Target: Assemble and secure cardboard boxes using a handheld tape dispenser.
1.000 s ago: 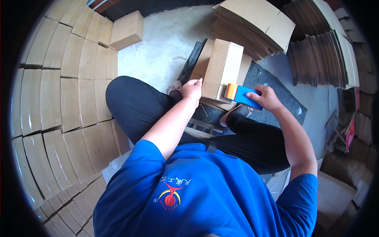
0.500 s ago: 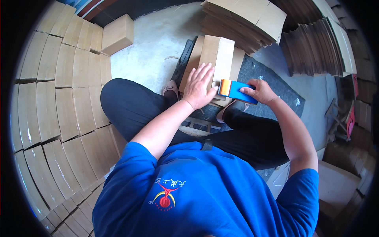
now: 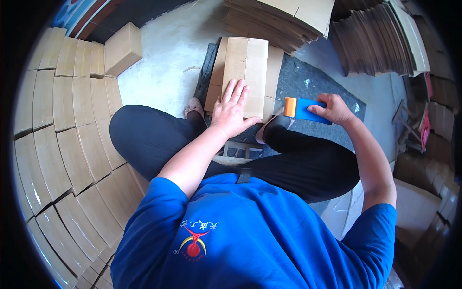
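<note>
A closed brown cardboard box (image 3: 256,72) stands in front of me, between my feet, on top of flat cardboard (image 3: 275,70) that shows along both of its sides. My left hand (image 3: 231,111) lies flat on the near end of the box, its fingers stretched out and the thumb at the near edge. To the right of the box, apart from it, my right hand (image 3: 334,110) grips a blue tape dispenser (image 3: 308,111). The dispenser's orange end points left, toward the box. Any tape on the box is hard to make out.
Stacked cardboard boxes (image 3: 65,149) form a wall on my left, with a single box (image 3: 123,48) at its far end. Flattened cartons (image 3: 284,21) are piled ahead, and more flat cardboard (image 3: 375,43) stands far right. A dark mat (image 3: 320,84) covers the floor beneath the work.
My right hand has drawn the tape dispenser away from the box to the right. The box sits turned straighter, and my left hand still presses on its near end.
</note>
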### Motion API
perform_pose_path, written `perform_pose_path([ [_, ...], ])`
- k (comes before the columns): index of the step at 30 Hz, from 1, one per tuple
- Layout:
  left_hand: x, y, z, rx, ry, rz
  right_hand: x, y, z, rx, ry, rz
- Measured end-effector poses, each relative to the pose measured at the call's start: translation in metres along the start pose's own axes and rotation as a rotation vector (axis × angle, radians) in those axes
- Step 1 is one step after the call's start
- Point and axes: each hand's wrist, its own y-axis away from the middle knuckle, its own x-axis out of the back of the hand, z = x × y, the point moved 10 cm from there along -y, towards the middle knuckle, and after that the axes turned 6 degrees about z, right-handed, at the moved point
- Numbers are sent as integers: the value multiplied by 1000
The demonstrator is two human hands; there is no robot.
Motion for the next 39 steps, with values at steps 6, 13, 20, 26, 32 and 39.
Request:
perform_pose_path([
  [6, -4, -4, -2, -33, 53, 61, -42, -21, -32, -9, 407, -18],
  [13, -29, -6, -71, 430, 1140, 228, -56, -12, -102, -147, 444, -28],
  [20, -115, 5, -81, 938, 1816, -230, -73, -16, -117, -3, 399, 109],
  [26, -159, 26, -82, 1471, 1765, -610, -148, -27, -68, 2, 465, -64],
  [32, -25, -78, -152, 584, 630, 587, -154, 6, -86, 215, 768, -195],
  [39, 15, -179, -61, 45, 231, 48, -214, 11, -140, 193, 394, -327],
])
